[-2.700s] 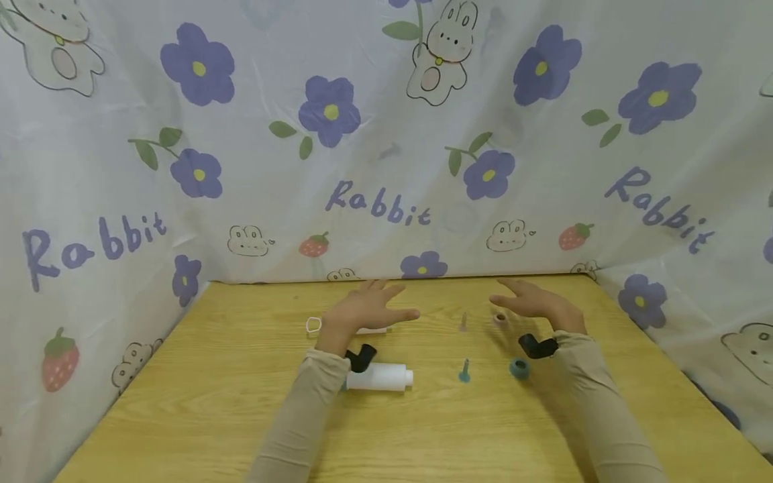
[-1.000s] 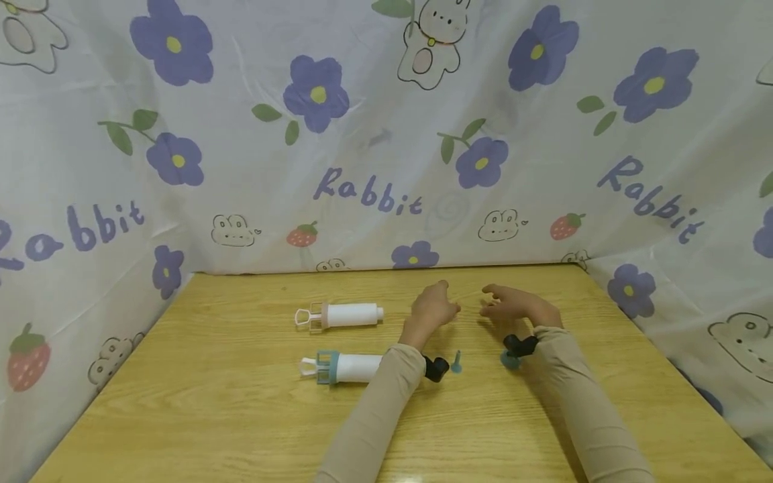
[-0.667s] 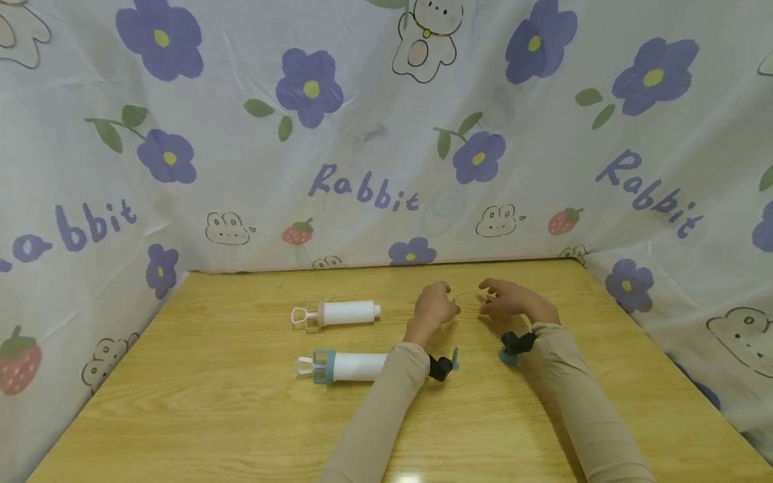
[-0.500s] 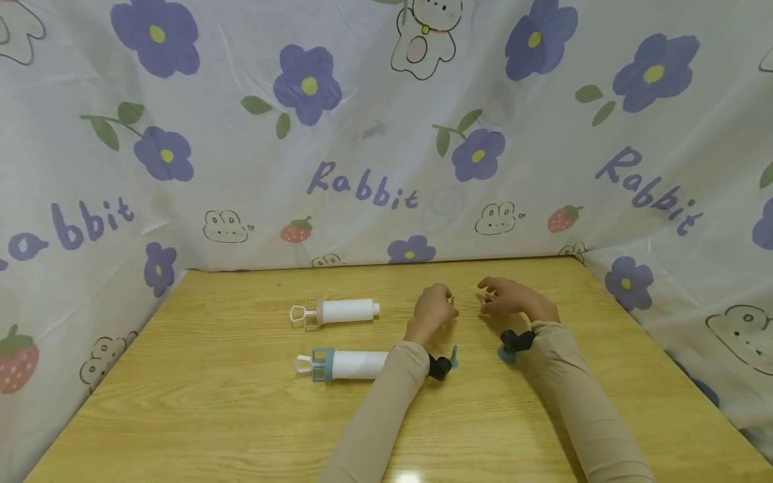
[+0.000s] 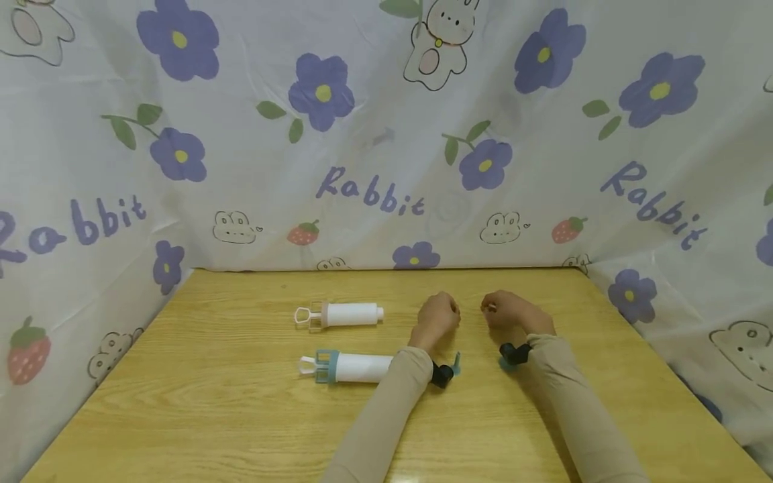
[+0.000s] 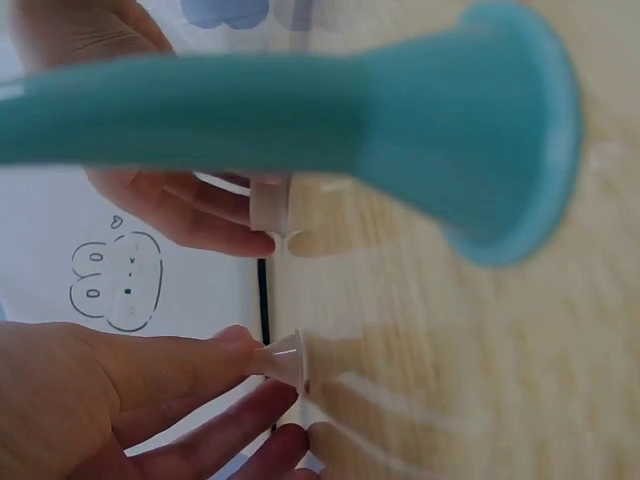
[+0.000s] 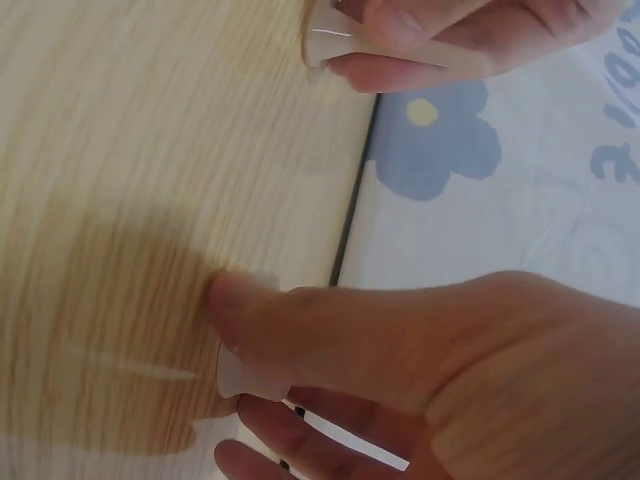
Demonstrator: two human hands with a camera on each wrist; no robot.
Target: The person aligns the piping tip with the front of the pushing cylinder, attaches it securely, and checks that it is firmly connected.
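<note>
My left hand pinches a pale pinkish nozzle between thumb and fingers, its flared base facing the wooden table. Across a short gap, my right hand pinches a pale pinkish ring cap, partly covered by the fingers. Both pieces are at or just above the tabletop; contact is hard to tell. A teal nozzle stands upright nearer me and looms large in the left wrist view. Below my right wrist sits a teal ring cap, mostly hidden by the wrist camera.
Two white-barrelled syringes lie to the left: one with a pinkish collar, and a larger one with a teal collar, overlapped by my left sleeve. Behind the table hangs a printed cloth.
My left hand has moved right, from above the syringes to the pinkish nozzle. My right hand has lowered to the pinkish ring cap. The fingers of both have closed to pinch those pieces.
</note>
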